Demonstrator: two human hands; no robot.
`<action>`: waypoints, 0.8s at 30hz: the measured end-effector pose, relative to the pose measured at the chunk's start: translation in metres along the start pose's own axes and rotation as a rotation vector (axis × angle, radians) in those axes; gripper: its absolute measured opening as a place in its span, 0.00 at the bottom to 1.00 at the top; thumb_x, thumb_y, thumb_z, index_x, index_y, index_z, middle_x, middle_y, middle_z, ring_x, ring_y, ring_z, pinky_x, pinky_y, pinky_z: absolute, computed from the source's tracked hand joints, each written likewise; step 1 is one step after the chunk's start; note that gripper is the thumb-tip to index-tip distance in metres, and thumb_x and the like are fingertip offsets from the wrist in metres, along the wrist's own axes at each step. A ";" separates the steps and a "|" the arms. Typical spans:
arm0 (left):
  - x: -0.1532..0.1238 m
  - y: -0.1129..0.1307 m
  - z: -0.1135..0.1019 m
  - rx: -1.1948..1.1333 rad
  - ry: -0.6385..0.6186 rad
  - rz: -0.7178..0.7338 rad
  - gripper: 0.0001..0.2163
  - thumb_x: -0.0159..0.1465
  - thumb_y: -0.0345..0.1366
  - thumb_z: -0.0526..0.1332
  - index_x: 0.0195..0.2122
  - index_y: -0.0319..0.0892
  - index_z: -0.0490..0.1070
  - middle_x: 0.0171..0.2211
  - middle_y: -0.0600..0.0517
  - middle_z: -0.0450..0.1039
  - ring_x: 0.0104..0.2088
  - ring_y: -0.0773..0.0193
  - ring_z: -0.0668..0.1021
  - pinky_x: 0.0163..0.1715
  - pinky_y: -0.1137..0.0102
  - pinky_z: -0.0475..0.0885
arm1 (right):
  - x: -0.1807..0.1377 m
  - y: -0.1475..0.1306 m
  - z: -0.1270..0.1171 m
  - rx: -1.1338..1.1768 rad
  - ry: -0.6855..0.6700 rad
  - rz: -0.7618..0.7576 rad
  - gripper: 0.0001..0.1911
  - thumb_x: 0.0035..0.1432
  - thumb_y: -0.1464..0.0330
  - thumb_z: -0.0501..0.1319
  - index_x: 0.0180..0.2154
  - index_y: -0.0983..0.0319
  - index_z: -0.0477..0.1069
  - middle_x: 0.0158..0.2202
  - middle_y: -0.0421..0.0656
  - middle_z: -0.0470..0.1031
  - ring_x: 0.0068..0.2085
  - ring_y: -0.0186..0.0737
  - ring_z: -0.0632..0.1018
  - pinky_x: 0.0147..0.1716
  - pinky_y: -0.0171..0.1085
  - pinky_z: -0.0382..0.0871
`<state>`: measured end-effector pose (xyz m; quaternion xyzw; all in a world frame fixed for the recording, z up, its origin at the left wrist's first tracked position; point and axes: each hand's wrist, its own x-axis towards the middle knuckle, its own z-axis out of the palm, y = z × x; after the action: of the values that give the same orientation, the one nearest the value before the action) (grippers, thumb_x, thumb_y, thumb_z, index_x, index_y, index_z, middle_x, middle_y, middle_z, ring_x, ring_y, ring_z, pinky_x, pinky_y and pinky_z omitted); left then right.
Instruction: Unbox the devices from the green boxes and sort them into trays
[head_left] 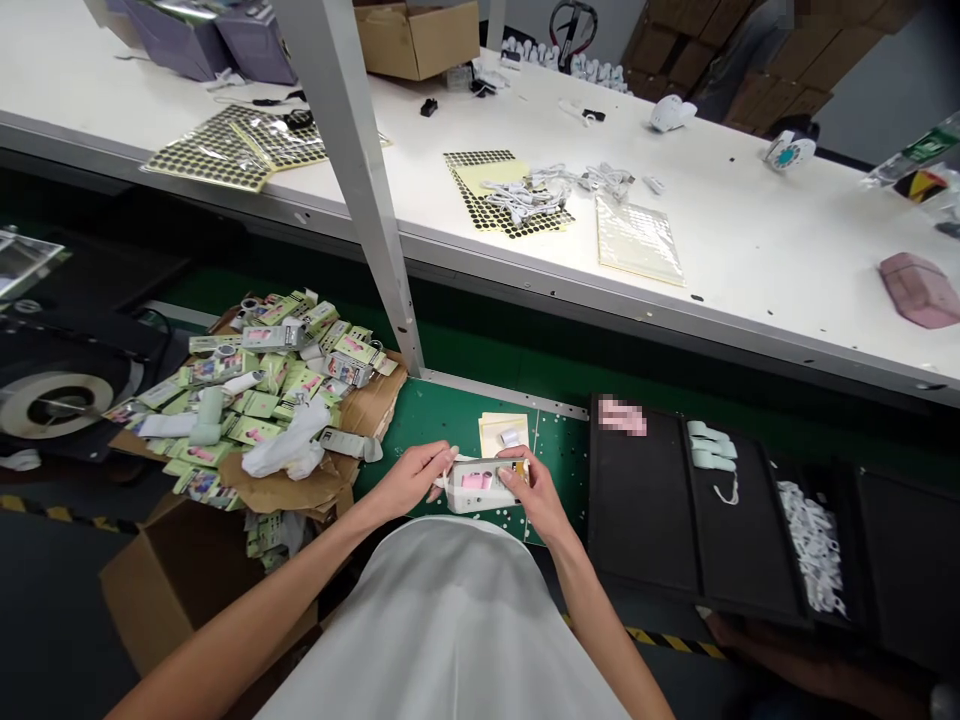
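Apparently, the right hand is steadying the printed box, fingers gripping its right end, while the left hand is pinching white material at its left.

We've got a printed retail box in what looks like smooth card, and the pale garment is soft, matt cloth. The upright post reads to us as smooth painted metal, the white worktop as slick with a faint sheen. The open carton is plain matt cardboard, the flat packet has crinkly glossy plastic film, and we'd call the black tray dull plastic
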<state>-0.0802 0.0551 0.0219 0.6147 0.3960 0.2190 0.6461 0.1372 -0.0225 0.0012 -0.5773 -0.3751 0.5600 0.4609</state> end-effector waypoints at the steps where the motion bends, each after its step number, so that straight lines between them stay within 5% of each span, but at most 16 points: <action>1: 0.000 0.002 0.002 -0.106 0.012 -0.028 0.22 0.69 0.54 0.55 0.24 0.45 0.61 0.16 0.59 0.61 0.17 0.69 0.64 0.21 0.72 0.60 | 0.000 0.001 -0.001 0.022 -0.001 -0.010 0.22 0.53 0.49 0.68 0.40 0.57 0.73 0.31 0.38 0.72 0.31 0.38 0.69 0.32 0.35 0.63; 10: 0.000 0.019 0.026 -0.965 0.172 -0.363 0.23 0.56 0.50 0.73 0.24 0.42 0.60 0.14 0.66 0.49 0.13 0.80 0.50 0.11 0.82 0.51 | 0.000 0.021 0.027 0.412 0.053 0.104 0.30 0.44 0.41 0.70 0.39 0.55 0.69 0.27 0.37 0.68 0.26 0.38 0.68 0.26 0.35 0.62; 17: 0.005 0.036 0.048 -1.271 0.399 -0.361 0.14 0.71 0.33 0.59 0.27 0.42 0.62 0.16 0.64 0.48 0.11 0.80 0.49 0.10 0.87 0.52 | -0.002 0.035 0.054 0.732 0.155 0.282 0.31 0.41 0.41 0.72 0.40 0.54 0.75 0.37 0.42 0.79 0.32 0.42 0.76 0.26 0.36 0.69; 24: 0.005 0.039 0.047 -1.376 0.340 -0.337 0.21 0.75 0.36 0.51 0.22 0.43 0.53 0.15 0.64 0.45 0.11 0.79 0.46 0.09 0.86 0.50 | 0.002 0.049 0.057 0.793 0.109 0.363 0.29 0.44 0.42 0.72 0.38 0.57 0.79 0.35 0.44 0.82 0.31 0.42 0.77 0.25 0.36 0.71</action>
<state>-0.0327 0.0358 0.0551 -0.0427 0.3527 0.4084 0.8409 0.0763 -0.0284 -0.0429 -0.4410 0.0012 0.7011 0.5603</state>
